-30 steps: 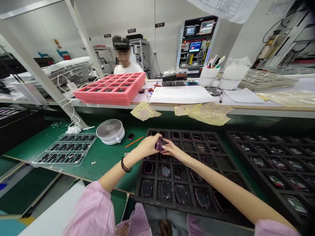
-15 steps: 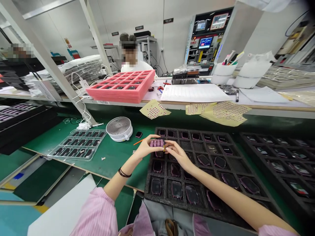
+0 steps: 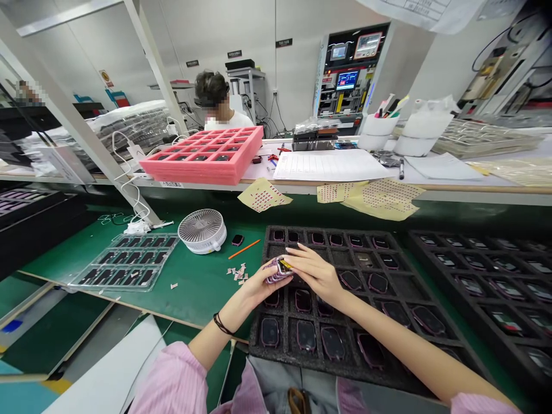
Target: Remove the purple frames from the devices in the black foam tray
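Note:
My left hand (image 3: 257, 286) is closed around a short stack of purple watch cases (image 3: 272, 275), held over the left side of the black foam tray (image 3: 276, 352). The stack's end faces right and shows a pale rim. A small yellow piece (image 3: 285, 264) shows at that end. My right hand (image 3: 318, 275) has its fingers together against this end, with the fingertips on the yellow piece; its exact shape is partly hidden. Beneath my hands, the tray's pockets hold several dark-faced purple watches (image 3: 306, 334).
Left of the tray lie an orange stick (image 3: 244, 249), small white scraps (image 3: 238, 273), a lone watch (image 3: 237, 240), a round fan (image 3: 202, 230) and a clear tray of dark parts (image 3: 161, 276). A second black tray (image 3: 457, 287) stands right. The shelf carries a pink foam tray (image 3: 194, 171); a person sits behind.
The stack has turned so its end faces right, and both hands are slightly lower. My right fingers have moved over that end. The orange stick and scraps are less covered.

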The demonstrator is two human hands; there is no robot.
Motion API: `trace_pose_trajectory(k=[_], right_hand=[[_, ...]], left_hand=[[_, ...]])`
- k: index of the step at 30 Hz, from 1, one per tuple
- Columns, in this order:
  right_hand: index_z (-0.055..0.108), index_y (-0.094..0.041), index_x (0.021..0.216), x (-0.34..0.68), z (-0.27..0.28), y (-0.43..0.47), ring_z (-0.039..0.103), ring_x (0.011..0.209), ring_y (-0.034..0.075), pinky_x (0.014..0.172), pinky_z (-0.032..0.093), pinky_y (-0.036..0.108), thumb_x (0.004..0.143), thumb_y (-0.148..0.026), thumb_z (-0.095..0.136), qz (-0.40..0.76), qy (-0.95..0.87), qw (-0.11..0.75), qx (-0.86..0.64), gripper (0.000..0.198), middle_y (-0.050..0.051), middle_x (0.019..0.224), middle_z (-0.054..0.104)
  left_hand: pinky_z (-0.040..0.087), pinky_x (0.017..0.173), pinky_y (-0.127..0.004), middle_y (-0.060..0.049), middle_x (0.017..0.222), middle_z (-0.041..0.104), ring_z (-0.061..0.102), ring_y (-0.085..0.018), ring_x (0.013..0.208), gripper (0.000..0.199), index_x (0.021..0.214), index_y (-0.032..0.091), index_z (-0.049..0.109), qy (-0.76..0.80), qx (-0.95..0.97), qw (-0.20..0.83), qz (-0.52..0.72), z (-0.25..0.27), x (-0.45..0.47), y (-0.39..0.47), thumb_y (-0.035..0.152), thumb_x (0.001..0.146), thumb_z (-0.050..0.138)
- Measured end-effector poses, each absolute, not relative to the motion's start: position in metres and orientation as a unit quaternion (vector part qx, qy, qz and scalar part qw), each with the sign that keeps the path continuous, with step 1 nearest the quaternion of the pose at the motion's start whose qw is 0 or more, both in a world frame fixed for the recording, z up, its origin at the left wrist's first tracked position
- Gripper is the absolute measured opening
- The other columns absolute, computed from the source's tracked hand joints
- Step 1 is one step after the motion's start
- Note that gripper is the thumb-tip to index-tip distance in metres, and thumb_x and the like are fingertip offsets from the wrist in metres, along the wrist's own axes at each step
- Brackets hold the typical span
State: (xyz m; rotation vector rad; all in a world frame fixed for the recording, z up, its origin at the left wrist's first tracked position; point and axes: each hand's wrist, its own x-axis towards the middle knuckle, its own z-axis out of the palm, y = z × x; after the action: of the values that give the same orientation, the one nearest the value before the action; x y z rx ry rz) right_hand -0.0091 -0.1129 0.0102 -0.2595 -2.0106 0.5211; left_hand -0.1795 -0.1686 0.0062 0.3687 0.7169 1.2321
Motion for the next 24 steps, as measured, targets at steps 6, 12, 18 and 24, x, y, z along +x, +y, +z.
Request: trace_pose_trajectory(k=[6,12,18,24], right_hand=[[0.053,-0.033,0.130,-0.009,0.015,-0.120,0.052,0.124,0.025,0.107,0.037,0.057,0.091,-0.012,0.047,0.181,-0.847,0.486,-0.118,0.045,0.000,0.124,0.063],[0.035,-0.030,0.143,-0.010,0.015,-0.131,0.039,0.134,0.027,0.111,0.029,0.058,0.089,-0.010,0.046,0.134,-0.877,0.445,-0.119,0.058,0.003,0.140,0.048],[0.033,-0.030,0.144,-0.007,0.003,-0.137,0.035,0.136,0.028,0.111,0.027,0.060,0.090,-0.018,0.048,0.144,-0.886,0.422,-0.130,0.057,0.003,0.143,0.045],[0.036,-0.031,0.142,-0.006,0.002,-0.135,0.039,0.134,0.025,0.109,0.035,0.050,0.094,-0.032,0.046,0.333,-0.814,0.415,-0.230,0.049,0.005,0.146,0.041]], left_hand=[[0.043,0.102,-0.041,-0.006,0.094,0.069,0.065,-0.018,0.094,0.016,0.090,0.013,0.063,0.314,0.108,0.736,0.591,0.004,-0.167,-0.172,0.015,0.075,0.066],[0.050,0.092,-0.032,-0.005,0.091,0.070,0.066,-0.014,0.086,0.009,0.088,0.014,0.064,0.300,0.039,0.728,0.615,0.012,-0.160,-0.176,0.014,0.084,0.056],[0.050,0.092,-0.032,-0.005,0.091,0.069,0.066,-0.015,0.086,0.010,0.091,0.013,0.066,0.320,0.058,0.729,0.602,0.006,-0.163,-0.181,0.013,0.082,0.061],[0.046,0.097,-0.038,-0.007,0.099,0.070,0.064,-0.020,0.096,0.033,0.098,0.014,0.068,0.379,0.286,0.656,0.587,0.010,-0.181,-0.173,0.021,0.066,0.076]])
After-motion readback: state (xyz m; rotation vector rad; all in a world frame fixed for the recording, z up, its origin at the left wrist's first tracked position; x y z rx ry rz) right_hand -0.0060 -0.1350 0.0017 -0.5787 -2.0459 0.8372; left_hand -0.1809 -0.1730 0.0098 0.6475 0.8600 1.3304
